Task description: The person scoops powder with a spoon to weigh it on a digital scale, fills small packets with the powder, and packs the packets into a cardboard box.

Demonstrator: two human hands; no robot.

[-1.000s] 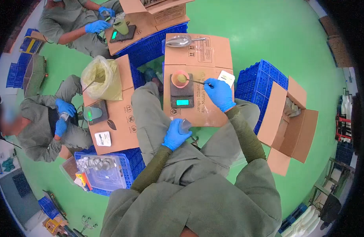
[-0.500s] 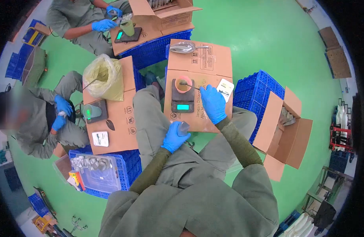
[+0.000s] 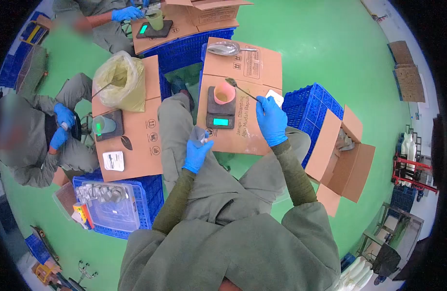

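My right hand [image 3: 271, 119], in a blue glove, is closed round the handle of a long spoon [image 3: 243, 90]. The spoon's dark bowl is up beside the far rim of a pink cup [image 3: 224, 95]. That cup stands on a black digital scale [image 3: 220, 109] with a lit green display. In my gloved left hand [image 3: 197, 155] is a small translucent pouch [image 3: 199, 134], held upright with its top facing up, near the cardboard's left edge. What the pouch contains, I cannot tell. A white card [image 3: 274, 98] lies partly hidden behind my right hand.
A metal scoop [image 3: 224, 48] lies at the far end of the cardboard [image 3: 262, 72]. An open carton [image 3: 352, 169] and a blue crate [image 3: 313, 109] stand at right. To the left are a yellowish bag [image 3: 131, 92], another scale with a cup [image 3: 103, 125], and two co-workers with blue gloves.
My right hand has drawn the spoon up out of the pink cup. My left hand has raised the pouch and brought it leftward, near the scale. The whole view has shifted slightly.
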